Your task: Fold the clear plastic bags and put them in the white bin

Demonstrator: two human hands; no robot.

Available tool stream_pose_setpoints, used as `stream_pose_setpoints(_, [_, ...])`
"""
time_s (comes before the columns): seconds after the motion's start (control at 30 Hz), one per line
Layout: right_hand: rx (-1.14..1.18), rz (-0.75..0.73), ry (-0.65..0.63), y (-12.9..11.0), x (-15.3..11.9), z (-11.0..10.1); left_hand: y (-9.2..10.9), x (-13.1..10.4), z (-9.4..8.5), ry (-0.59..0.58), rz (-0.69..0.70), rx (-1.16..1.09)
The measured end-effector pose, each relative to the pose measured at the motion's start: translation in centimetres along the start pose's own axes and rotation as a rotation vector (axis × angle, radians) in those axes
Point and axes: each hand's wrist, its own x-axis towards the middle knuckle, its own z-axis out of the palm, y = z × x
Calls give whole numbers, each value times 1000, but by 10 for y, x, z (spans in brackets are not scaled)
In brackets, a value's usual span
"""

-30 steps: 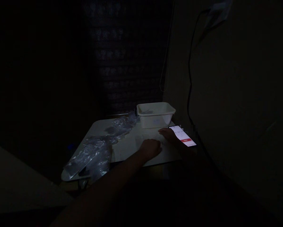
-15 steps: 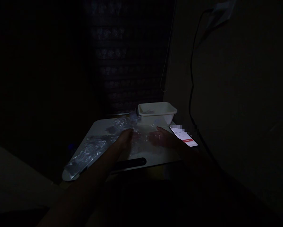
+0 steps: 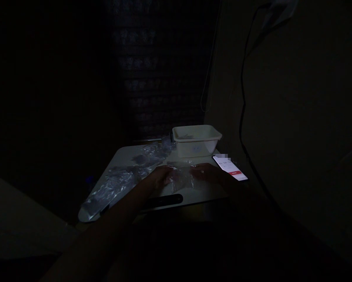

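Note:
A clear plastic bag (image 3: pixel 180 178) stretches between my two hands above the white tabletop (image 3: pixel 205 191). My left hand (image 3: pixel 161 176) is closed on the bag's left side. On its right side, my right hand (image 3: pixel 206 172) grips the film, its fingers partly lost in the dark. More crumpled clear plastic bags (image 3: pixel 114 188) lie along the table's left side, and another heap of them (image 3: pixel 152 152) sits farther back, left of the white tub.
A white plastic tub (image 3: pixel 196 147) with something pale inside stands at the table's back. Right of it lies a lit phone (image 3: pixel 230 167). A dark cable (image 3: pixel 242 105) hangs down the right wall. A black handle slot (image 3: pixel 166 200) marks the table's front edge.
My hands have settled on the bag; the right one was smeared by motion before. The bag now shows more plainly between them. The whole view has shifted slightly.

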Motion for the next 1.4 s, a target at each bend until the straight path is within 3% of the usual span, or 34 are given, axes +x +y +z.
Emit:
stream_pose_setpoints(0.2, [131,50,7,4,3,3,0,-1,2,-64,2,-27])
stream_pose_setpoints(0.37, [514,253,17,3,6,7,4,-6,2,-51,49,36])
stream_pose_setpoints(0.67, [941,472,67,-5,8,8,6,-3,-4,-137,86,-88])
stream_pose_setpoints(0.83, [898,449,58,-4,6,6,5,-6,-3,-91,90,11])
stream_pose_setpoints(0.97, [813,369,58,6,3,3,-4,7,-11,-49,181,162])
stream_pose_setpoints(1.13, [521,258,228,32,-2,-1,-11,22,-21,26,335,401])
stream_pose_setpoints(1.2, [357,234,339,37,-4,-3,-13,21,-20,19,447,565])
stream_pose_setpoints(1.3, [95,239,495,31,-5,0,-20,13,-13,-16,616,996])
stream_pose_setpoints(1.4, [-137,269,620,16,1,12,-31,5,-3,-41,645,1376])
